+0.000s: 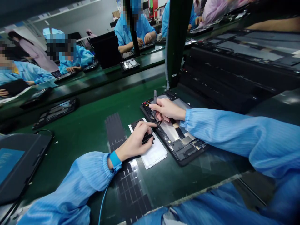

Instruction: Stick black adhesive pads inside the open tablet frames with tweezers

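An opened tablet (178,140) lies on the green mat with its insides showing. My right hand (166,109) rests over its upper part, fingers closed around a thin grey tool (155,97) that stands upright. My left hand (136,142) lies on a white sheet (156,153) beside the tablet. Its fingertips press on small black strips (147,137) stuck to that sheet. A blue strap (115,160) with a blue cord circles my left wrist.
A long sheet of black pads (127,181) runs under my left forearm. A dark tray (21,159) sits at the left edge, stacked black trays (234,68) at the right. A dark upright post (177,40) stands behind the tablet. Other people in blue coats work across the belt.
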A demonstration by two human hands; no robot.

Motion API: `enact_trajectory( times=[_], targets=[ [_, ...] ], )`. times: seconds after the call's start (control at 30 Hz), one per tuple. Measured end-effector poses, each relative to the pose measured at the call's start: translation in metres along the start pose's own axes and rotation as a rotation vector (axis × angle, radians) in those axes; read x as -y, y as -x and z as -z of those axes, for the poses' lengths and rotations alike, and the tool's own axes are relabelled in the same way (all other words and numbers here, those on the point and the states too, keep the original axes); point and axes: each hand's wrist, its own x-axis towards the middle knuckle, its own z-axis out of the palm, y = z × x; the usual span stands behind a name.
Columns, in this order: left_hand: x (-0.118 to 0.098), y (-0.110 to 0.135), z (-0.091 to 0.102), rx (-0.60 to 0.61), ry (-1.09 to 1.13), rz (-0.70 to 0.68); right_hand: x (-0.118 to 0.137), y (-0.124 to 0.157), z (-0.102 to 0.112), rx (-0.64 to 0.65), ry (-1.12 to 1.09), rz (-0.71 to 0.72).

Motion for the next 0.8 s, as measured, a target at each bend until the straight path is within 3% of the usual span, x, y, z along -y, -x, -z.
enact_trajectory(
  times=[0.17,0.37,0.57,0.8],
  targets=[
    [0.0,0.0,0.0,-0.005,0.007,-0.031,0.004,0.002,-0.001,-0.011,0.034,0.002],
    [-0.004,-0.002,-0.003,0.035,-0.191,-0.023,0.005,0.006,-0.003,-0.051,-0.008,0.028],
    [-0.016,0.0,-0.008,0.096,-0.287,-0.149,-0.002,0.002,-0.002,-0.04,-0.128,0.002],
    [-0.013,0.005,-0.01,-0.037,-0.197,0.011,0.007,0.003,-0.002,-0.034,-0.231,-0.086]
  ],
)
